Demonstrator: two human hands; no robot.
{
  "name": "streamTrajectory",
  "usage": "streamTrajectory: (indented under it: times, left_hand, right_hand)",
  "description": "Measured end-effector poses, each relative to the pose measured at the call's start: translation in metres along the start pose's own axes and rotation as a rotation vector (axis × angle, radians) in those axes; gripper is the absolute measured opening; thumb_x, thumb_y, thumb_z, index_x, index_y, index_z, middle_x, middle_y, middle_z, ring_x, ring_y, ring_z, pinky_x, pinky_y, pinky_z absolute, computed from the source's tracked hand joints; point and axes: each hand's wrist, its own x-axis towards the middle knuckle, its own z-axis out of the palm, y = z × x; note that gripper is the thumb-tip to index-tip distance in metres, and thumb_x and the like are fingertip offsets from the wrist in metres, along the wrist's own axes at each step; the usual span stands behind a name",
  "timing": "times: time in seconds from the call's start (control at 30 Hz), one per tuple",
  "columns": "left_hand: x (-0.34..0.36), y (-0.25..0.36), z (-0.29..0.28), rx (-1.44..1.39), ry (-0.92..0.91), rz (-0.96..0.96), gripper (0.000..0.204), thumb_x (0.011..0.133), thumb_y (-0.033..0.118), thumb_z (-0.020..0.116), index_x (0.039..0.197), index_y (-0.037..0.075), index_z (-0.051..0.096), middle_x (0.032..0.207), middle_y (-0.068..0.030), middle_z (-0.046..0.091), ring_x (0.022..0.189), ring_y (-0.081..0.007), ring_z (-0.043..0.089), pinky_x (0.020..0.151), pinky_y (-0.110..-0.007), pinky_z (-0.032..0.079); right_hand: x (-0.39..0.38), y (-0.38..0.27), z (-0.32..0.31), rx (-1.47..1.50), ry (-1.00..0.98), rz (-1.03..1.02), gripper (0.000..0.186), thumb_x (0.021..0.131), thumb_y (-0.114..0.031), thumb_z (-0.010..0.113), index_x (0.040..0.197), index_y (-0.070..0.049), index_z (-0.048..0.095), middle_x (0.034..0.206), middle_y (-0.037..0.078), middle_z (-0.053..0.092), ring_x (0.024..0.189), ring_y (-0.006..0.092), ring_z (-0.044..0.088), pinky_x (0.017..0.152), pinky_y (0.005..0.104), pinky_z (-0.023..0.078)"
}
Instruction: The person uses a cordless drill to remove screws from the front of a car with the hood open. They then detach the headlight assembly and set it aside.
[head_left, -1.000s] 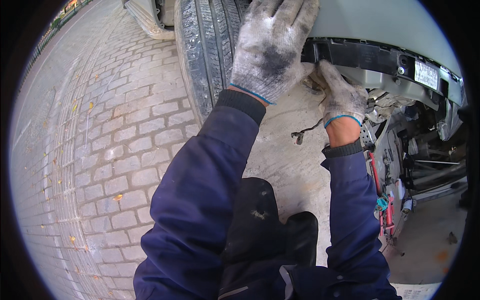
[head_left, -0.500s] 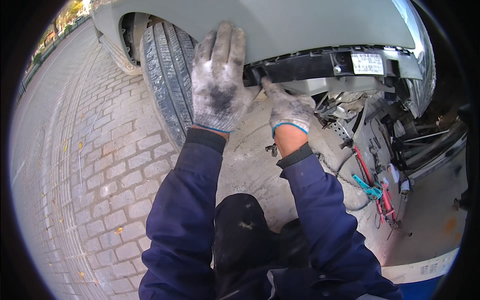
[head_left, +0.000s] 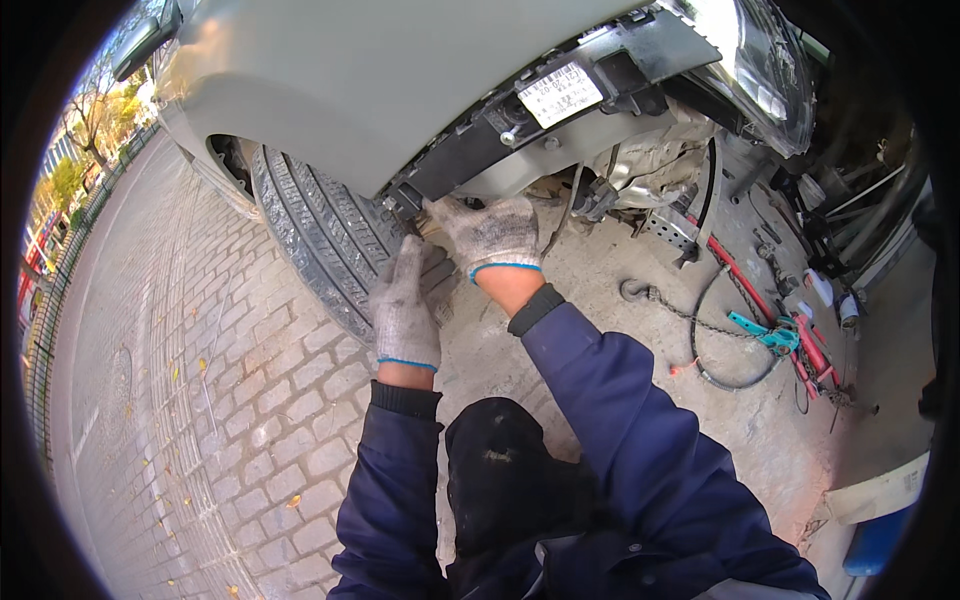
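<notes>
Black strip (head_left: 468, 152) along a grey fender's (head_left: 340, 90) lower edge
Its lower end lies at the gloved right hand's (head_left: 497, 236) fingertips; whether they grip it cannot be told. The left hand (head_left: 405, 318), its grip equally unclear, is just below, in front of the tire (head_left: 318, 232).

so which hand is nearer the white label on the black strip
Right. The right hand is below and left of the white label, by the black strip; the left hand is lower, farther left, beside the tire.
</notes>
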Motion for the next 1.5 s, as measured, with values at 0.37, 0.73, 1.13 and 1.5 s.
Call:
streamTrajectory:
  times: [0.37,0.73,1.13,1.5]
  left_hand:
    - [-0.048,-0.086,-0.176,0.341,0.078,-0.188,0.037,0.109,0.035,0.067,0.123,0.001,0.071,0.111,-0.0101,0.078,0.098,-0.0209,0.076,0.086,-0.036,0.062]
    - [-0.47,-0.23,-0.473,0.595,0.91,-1.173,0.035,0.104,0.03,0.067,0.077,0.015,0.053,0.061,-0.0005,0.049,0.048,-0.0181,0.05,0.047,-0.037,0.042]
    - [-0.306,-0.291,-0.426,0.95,0.343,-0.86,0.033,0.103,0.025,0.066,0.125,0.001,0.073,0.093,-0.0085,0.076,0.076,-0.0168,0.068,0.069,-0.034,0.056]
    - [-0.158,-0.344,-0.417,1.74,-0.375,-0.8,0.081,0.095,0.03,0.063,0.168,0.007,0.035,0.178,-0.03,0.012,0.158,-0.043,0.036,0.127,-0.044,0.038]
  right_hand:
    - [-0.126,0.083,0.004,0.703,0.053,0.297,0.029,0.095,-0.011,0.072,0.123,-0.004,0.078,0.104,0.016,0.077,0.091,0.0282,0.072,0.087,0.0367,0.058]
    - [-0.513,0.16,0.078,0.862,-0.515,1.671,0.023,0.103,-0.014,0.071,0.125,-0.008,0.077,0.087,0.008,0.075,0.072,0.0188,0.069,0.065,0.0332,0.057]
    - [-0.531,0.136,0.119,0.525,-1.367,1.069,0.028,0.096,-0.019,0.069,0.121,-0.011,0.08,0.113,0.018,0.079,0.109,0.0344,0.075,0.094,0.0434,0.059]
    - [-0.497,0.117,0.064,0.122,-1.305,0.553,0.037,0.097,-0.035,0.065,0.128,-0.019,0.076,0.131,0.019,0.072,0.124,0.0402,0.068,0.105,0.0513,0.056]
